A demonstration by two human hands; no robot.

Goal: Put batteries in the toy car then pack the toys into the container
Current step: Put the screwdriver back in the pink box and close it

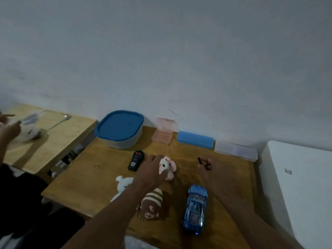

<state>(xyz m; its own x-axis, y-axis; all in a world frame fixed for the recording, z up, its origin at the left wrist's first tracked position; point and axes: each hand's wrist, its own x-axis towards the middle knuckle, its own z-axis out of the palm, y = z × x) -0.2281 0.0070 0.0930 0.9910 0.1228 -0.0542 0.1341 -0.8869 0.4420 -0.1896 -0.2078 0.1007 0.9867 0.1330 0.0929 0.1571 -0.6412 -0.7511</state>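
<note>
Sitting at the back left of the wooden table [93,178]: lidded blue container [119,131]. Lying nearer, in a row: black remote control [136,160], white plush [123,186], striped brown plush [151,203]. Closing around the pink-and-white plush [168,167]: left hand [152,170], fingers curled over it. Standing right of the plushes, touched by neither hand: blue toy car [195,209]. Gripping a small dark object [200,160], too blurred for naming: right hand [215,169], fingers curled tight.
</note>
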